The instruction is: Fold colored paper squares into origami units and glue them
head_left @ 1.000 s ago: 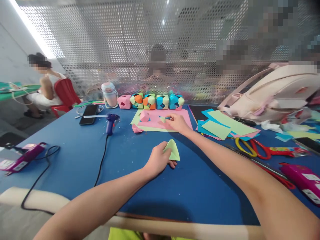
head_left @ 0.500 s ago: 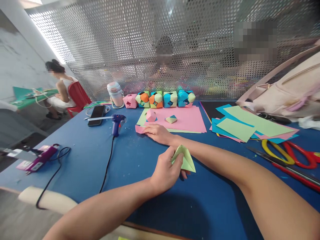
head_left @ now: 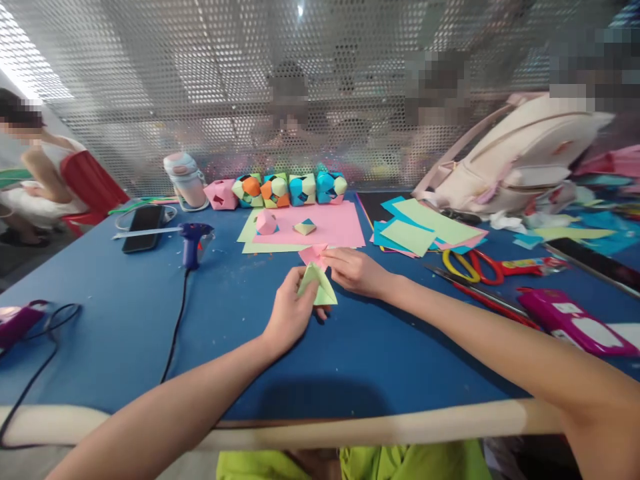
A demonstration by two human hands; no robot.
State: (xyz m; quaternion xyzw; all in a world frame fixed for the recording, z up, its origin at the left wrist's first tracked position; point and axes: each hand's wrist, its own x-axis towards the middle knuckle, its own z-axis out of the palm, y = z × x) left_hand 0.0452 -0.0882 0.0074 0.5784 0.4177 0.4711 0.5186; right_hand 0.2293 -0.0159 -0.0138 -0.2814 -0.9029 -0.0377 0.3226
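My left hand (head_left: 293, 308) is closed on a folded light green paper piece (head_left: 323, 287), whose creased, pointed faces stand up above the thumb. Just to its right, my right hand (head_left: 357, 270) pinches a folded pink paper piece (head_left: 313, 255) between thumb and fingers. The pink piece sits right behind the green one, and I cannot tell whether they touch. Beyond both hands, a pink and blue folded paper unit (head_left: 267, 223) and a small green and blue one (head_left: 305, 227) rest on pink paper sheets (head_left: 340, 223).
Several folded paper balls (head_left: 275, 191) line the back beside a bottle (head_left: 185, 181). A blue glue gun (head_left: 192, 245) with a cord and a phone (head_left: 144, 228) lie left. Paper strips (head_left: 410, 237), scissors (head_left: 480, 267), a purple case (head_left: 575, 321) and a backpack (head_left: 525, 153) are right.
My right hand has drawn the pink paper piece from the left side back to the right, beside the green piece. My left hand still holds the green piece. The view has turned right.
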